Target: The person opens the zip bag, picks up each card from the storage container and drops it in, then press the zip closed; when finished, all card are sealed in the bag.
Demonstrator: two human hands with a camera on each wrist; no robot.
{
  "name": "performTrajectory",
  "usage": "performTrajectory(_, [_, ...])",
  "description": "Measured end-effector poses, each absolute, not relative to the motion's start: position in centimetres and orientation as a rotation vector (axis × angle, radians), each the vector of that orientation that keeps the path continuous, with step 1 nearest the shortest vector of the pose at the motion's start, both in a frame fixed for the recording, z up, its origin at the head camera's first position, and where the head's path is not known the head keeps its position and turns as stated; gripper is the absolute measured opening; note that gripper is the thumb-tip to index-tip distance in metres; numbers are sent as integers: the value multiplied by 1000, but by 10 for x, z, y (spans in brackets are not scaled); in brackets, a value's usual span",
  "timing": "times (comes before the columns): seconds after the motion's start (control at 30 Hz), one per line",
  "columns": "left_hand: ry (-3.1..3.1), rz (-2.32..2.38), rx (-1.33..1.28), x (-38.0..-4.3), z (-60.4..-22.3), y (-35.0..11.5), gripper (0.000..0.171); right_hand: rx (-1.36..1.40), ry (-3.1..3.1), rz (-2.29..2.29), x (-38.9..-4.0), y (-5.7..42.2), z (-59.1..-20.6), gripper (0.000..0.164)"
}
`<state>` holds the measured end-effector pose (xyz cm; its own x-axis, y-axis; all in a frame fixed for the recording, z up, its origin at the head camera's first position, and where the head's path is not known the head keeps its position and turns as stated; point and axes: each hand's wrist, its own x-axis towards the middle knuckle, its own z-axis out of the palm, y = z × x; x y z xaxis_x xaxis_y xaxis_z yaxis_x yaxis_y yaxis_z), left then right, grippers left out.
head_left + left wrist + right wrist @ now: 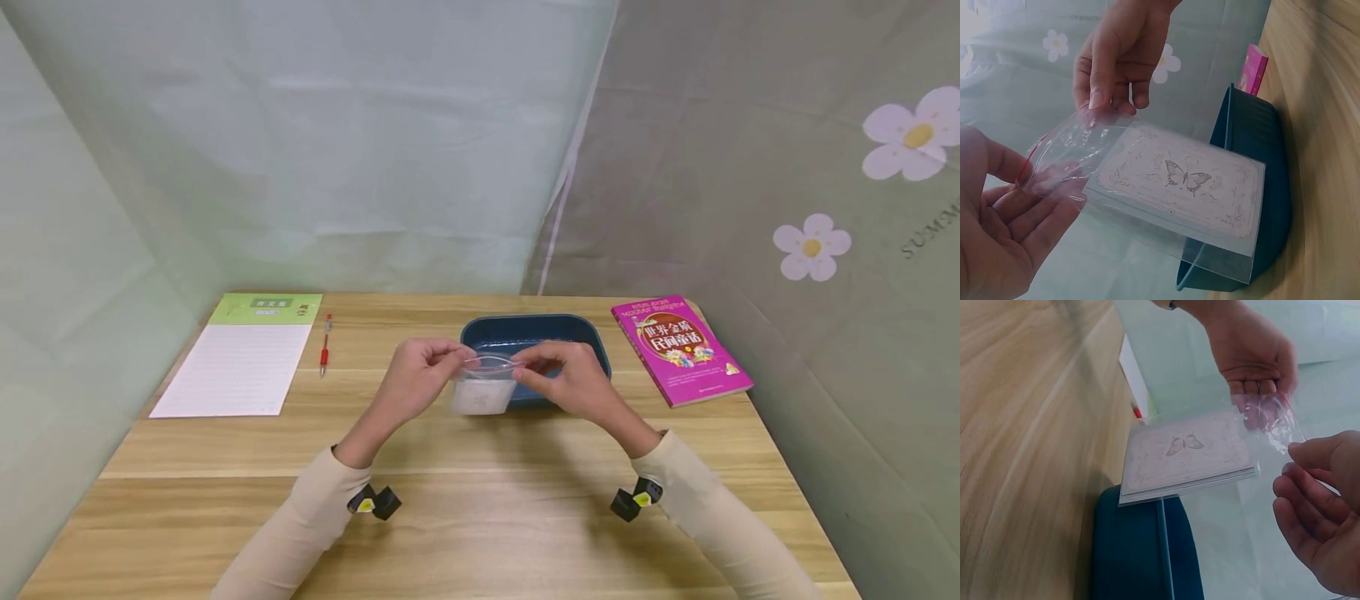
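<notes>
My left hand (418, 379) and right hand (567, 379) pinch opposite sides of the mouth of a clear zip bag (1063, 165) with a red seal line. The bag's mouth bows apart between them in the head view. Inside lies a small stack of pale cards (1188, 450), its top one printed with a butterfly and a fine ornamental border. The bag hangs in the air, its lower end overlapping the near rim of a dark blue bin (592, 342) in the head view. Both wrist views show thumbs and forefingers at the plastic's edge.
On the left of the wooden table (480, 517) lie a lined writing pad (232, 367) with a green header and a red pen (325, 350). A pink book (678, 350) lies on the right. Pale curtains (337, 150) enclose the far side.
</notes>
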<state>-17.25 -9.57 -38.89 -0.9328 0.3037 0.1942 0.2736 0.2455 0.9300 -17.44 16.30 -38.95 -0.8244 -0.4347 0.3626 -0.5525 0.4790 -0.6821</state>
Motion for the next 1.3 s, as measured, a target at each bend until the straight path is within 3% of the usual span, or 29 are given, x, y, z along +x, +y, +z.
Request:
performTrajectory(0.37, [2458, 1720, 589, -169, -393, -101, 25, 802, -2541, 1334, -174, 164, -393, 14])
performTrajectory(1.0, [2684, 1572, 940, -171, -399, -104, 10, 851, -2517, 1345, -168, 166, -398, 6])
performTrajectory(1.3, [2682, 1669, 984, -169, -400, -100, 5, 819, -2525, 1355, -168, 164, -398, 5])
